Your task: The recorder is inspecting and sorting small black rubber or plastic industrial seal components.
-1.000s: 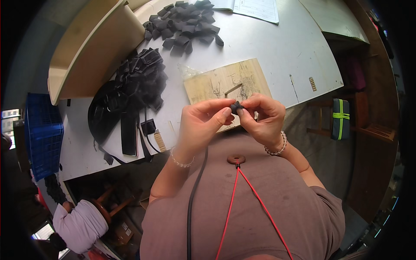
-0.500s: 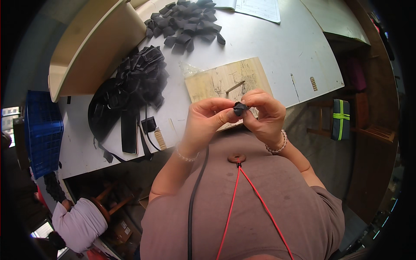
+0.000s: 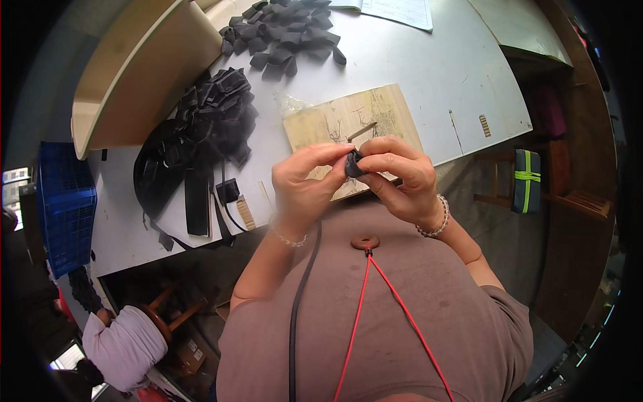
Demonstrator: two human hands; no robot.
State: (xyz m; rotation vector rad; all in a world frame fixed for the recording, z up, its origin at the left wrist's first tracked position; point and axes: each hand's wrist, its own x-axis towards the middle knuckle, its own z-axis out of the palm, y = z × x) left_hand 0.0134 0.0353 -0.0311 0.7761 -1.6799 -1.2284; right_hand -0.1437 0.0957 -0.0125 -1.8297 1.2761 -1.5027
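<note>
Between the fingertips of both hands is a small piece of black fabric, folded or curled on itself. My left hand pinches it from the left, and my right hand grips its right side with thumb and fingers. Just beyond my fingers lies a pale wooden board with dark scratches. A thin pointed rod stands up at a slant from the board. Farther off, a heap of loose black fabric pieces is spread on the table. A second, denser black fabric pile sits to the left.
The white table holds an open notebook at the back and a dark phone at the left. A beige panel rises on the left, by a blue crate. Another person sits lower left.
Both hands have shifted slightly left with the black piece. It has turned between my fingers and shows a larger, rounder fold now.
</note>
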